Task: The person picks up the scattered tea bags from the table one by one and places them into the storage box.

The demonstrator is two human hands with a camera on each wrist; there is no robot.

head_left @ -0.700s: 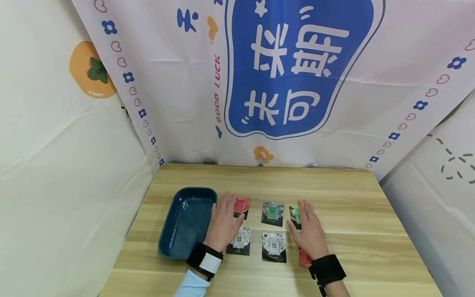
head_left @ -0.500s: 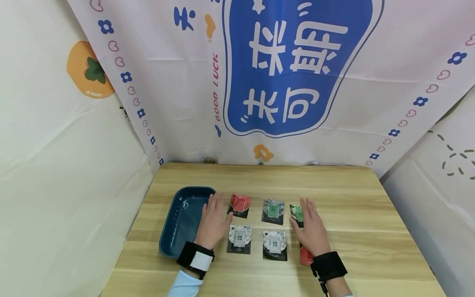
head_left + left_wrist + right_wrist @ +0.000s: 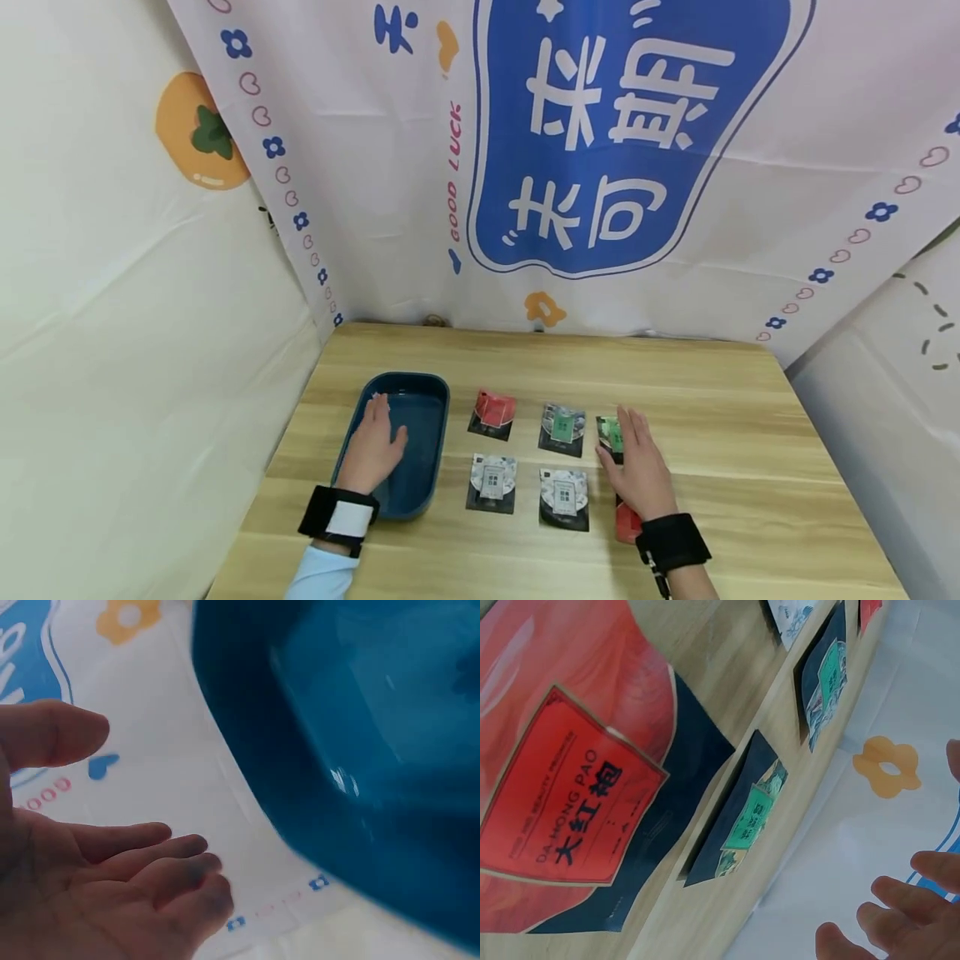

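Note:
My left hand point(image 3: 372, 450) hovers over the dark blue rectangular tray point(image 3: 441, 442), fingers extended and nothing held. In the left wrist view, the palm and loosely bent fingers of that hand point(image 3: 135, 892) appear beside the tray's blue wall point(image 3: 247, 750). My right hand point(image 3: 641, 471), fingers extended, is above two tea packets at the right: a green-labelled one point(image 3: 609, 435), partly hidden by the fingers, and a red one point(image 3: 627, 525) below the palm. The right wrist view shows the red packet point(image 3: 592, 802) close up, printed "DA HONG PAO".
Left of those lie a red packet point(image 3: 493, 414), a green-labelled packet point(image 3: 562, 429) and two white-and-black packets, one at left point(image 3: 491, 483) and one at middle point(image 3: 565, 500). The wooden table point(image 3: 750, 467) meets a printed cloth point(image 3: 360, 233) at the back.
My left hand has moved left, from beside the red and white packets to above the tray. My right hand stays over the right-hand packets. The head view has shifted slightly.

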